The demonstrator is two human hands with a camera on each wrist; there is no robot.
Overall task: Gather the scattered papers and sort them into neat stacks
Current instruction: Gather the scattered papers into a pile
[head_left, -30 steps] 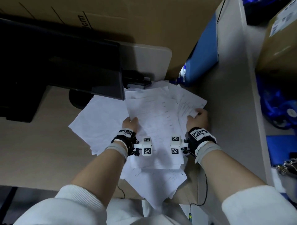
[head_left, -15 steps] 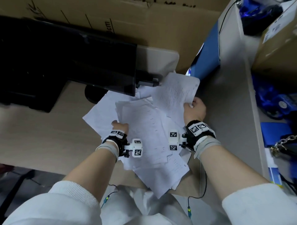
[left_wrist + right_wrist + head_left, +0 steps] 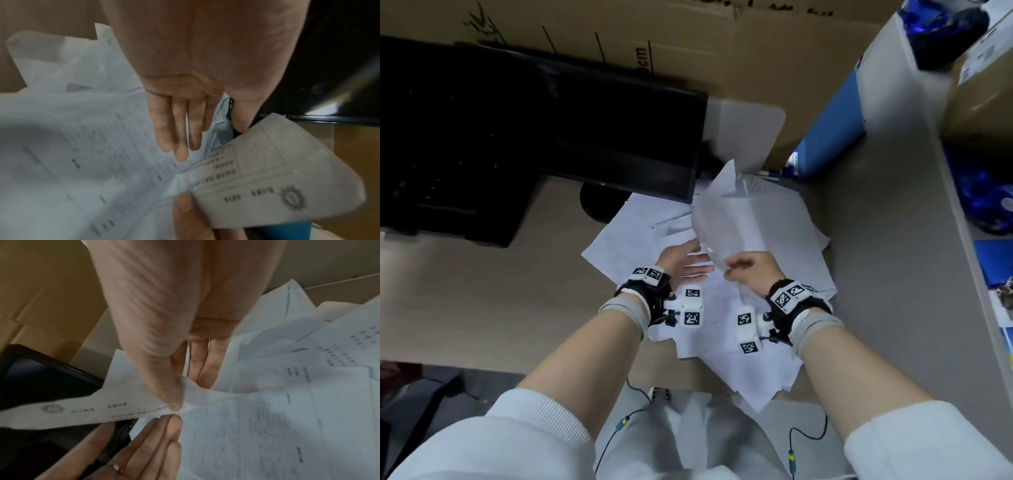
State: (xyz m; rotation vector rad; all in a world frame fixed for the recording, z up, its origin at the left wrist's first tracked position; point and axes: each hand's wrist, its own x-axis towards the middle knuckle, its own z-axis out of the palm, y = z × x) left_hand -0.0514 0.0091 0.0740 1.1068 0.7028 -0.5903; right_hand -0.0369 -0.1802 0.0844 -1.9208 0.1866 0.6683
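Lifting one sheet (image 3: 736, 219) pinched in the right hand (image 3: 751, 270) toward the flat, empty left hand (image 3: 681, 263) at nine o'clock, which should next take it above the pile (image 3: 774, 370)

Both forearms extended forward with sleeves pushed up, left hand (image 3: 685, 265) flat, fingers (image 3: 180, 129) straight and together, palm turned inward, right hand (image 3: 751, 269) pinching a sheet between thumb and fingers, wrists close.

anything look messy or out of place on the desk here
Yes. The papers lie fanned at odd angles, some overhanging the desk's near edge. The sheet pinched by the right hand is bent and curling.
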